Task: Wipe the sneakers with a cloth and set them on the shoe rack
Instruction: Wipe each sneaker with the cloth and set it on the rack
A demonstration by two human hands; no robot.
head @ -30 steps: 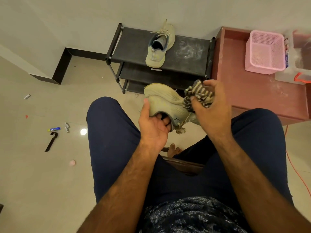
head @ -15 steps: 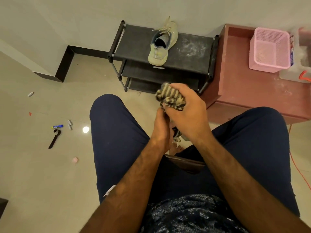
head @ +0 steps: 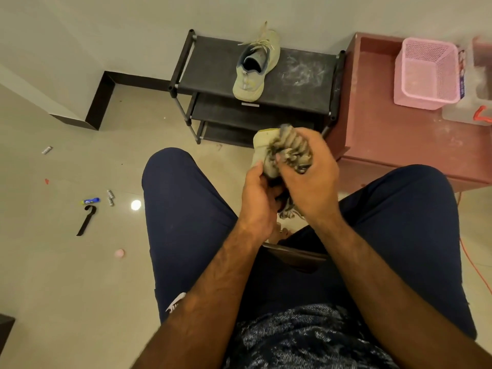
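The held sneaker (head: 262,149) is mostly covered: the right hand (head: 310,182) and the bunched striped cloth (head: 290,150) hide its upper, and the left hand (head: 257,194) hides its underside. Only a pale end shows above the left hand. The cloth is motion-blurred; its pattern cannot be read clearly. The lower shelves of the shoe rack (head: 292,83), beyond both hands, are partly concealed. To the far right, a clear container (head: 471,113) is cut off by the picture edge.
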